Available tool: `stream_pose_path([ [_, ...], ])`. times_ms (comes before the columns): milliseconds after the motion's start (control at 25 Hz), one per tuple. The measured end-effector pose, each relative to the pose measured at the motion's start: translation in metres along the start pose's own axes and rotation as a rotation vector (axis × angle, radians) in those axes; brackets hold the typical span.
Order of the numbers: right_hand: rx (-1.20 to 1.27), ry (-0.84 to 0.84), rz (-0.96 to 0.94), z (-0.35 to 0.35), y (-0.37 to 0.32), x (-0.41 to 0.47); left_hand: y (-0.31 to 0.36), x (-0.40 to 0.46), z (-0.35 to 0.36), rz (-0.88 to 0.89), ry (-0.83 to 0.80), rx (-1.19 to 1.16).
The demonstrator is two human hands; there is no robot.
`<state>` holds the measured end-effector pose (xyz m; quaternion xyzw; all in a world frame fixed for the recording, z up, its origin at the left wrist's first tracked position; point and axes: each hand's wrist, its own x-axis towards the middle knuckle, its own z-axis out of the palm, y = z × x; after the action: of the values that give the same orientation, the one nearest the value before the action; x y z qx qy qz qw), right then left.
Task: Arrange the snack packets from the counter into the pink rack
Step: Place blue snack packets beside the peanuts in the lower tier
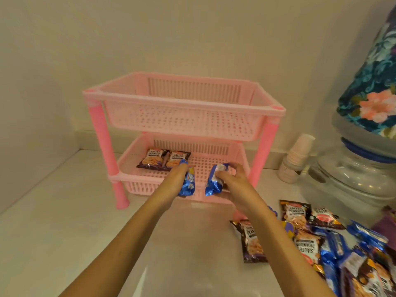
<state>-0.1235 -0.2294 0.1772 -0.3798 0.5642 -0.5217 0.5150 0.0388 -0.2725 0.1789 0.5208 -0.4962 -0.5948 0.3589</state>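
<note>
White counter and pale wall carry a two-tier pink rack, with a water dispenser and stacked paper cups to its right. Loose snack packets lie at the counter's right, and two peanut packets rest in the lower tier. Over that tier's front edge, the left hand grips one blue packet and the right hand grips another blue packet.

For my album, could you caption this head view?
Both hands carry blue packets to the pink rack's lower tray, beside two peanut packets.
</note>
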Motion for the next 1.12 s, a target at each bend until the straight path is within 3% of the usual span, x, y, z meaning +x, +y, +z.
stream_pose_path([
  [200, -0.259, 0.119, 0.019, 0.026, -0.009, 0.089, 0.025, 0.095, -0.014, 0.075, -0.069, 0.361],
  [400, -0.692, 0.212, 0.135, 0.025, 0.02, 0.154, 0.003, 0.168, -0.005, 0.12, -0.057, 0.701],
  [600, -0.747, 0.285, 0.075, 0.031, 0.037, 0.186, -0.019, 0.2, 0.014, 0.183, 0.012, 0.891],
  [760, -0.712, 0.22, 0.015, 0.034, 0.035, 0.19, -0.01, 0.198, 0.014, 0.293, 0.112, 1.258],
  [840, -0.815, 0.174, 0.003, 0.033, 0.038, 0.188, -0.01, 0.197, 0.005, 0.319, 0.036, 1.396],
  [1000, -0.825, 0.153, -0.029, 0.035, 0.036, 0.184, -0.022, 0.205, -0.011, 0.225, -0.355, 1.534],
  [1120, -0.896, 0.171, -0.071, 0.033, 0.033, 0.174, -0.024, 0.205, -0.005, 0.256, -0.315, 1.623],
])
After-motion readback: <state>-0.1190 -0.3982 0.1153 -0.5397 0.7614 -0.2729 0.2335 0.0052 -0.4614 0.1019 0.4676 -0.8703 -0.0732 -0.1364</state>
